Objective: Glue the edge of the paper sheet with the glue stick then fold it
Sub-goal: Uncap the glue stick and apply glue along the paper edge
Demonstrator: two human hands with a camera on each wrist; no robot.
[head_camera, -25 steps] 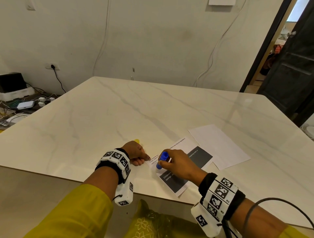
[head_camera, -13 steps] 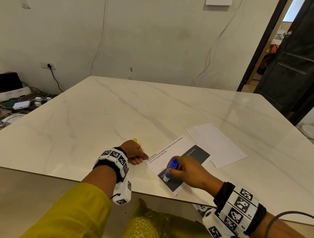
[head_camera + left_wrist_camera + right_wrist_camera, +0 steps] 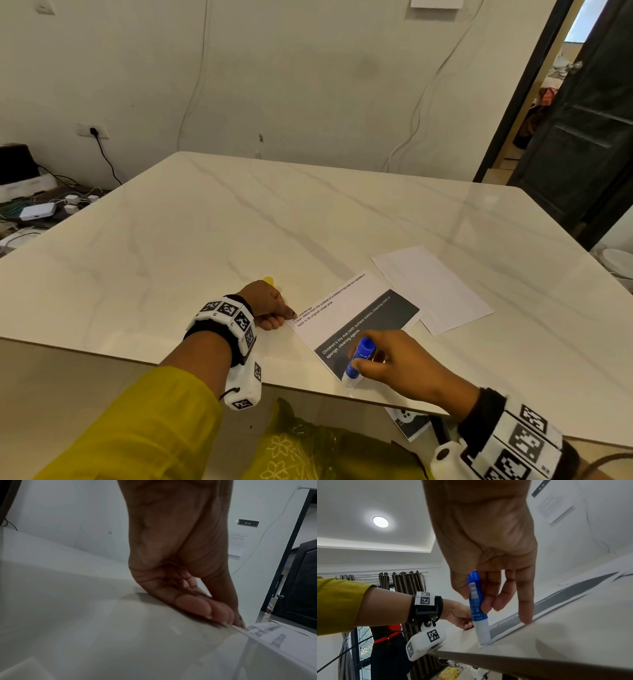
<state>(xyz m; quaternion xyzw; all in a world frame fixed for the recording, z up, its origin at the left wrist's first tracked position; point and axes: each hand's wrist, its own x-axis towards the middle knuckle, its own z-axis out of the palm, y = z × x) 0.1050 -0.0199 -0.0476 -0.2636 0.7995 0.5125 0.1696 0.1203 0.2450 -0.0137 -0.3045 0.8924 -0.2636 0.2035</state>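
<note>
A printed paper sheet (image 3: 329,322) with a dark panel lies near the table's front edge. My left hand (image 3: 284,317) rests curled at the sheet's left corner, one fingertip pressing that corner down; the left wrist view shows the hand (image 3: 228,616) on the sheet's edge (image 3: 274,635). Something small and yellow (image 3: 269,281) peeks out beyond its knuckles; I cannot tell if the hand holds it. My right hand (image 3: 363,361) grips a blue glue stick (image 3: 359,356) upright. Its white tip (image 3: 483,632) touches the sheet's nearest corner.
A blank white sheet (image 3: 435,287) lies to the right, partly under the printed one. The marble table (image 3: 239,240) ends just below the glue stick. Another printed page (image 3: 407,421) shows below the table edge. Cables and boxes sit on the floor at far left.
My right hand has slid the glue stick along the sheet's near-left edge, from beside the left hand to the nearest corner. The left hand has stayed put.
</note>
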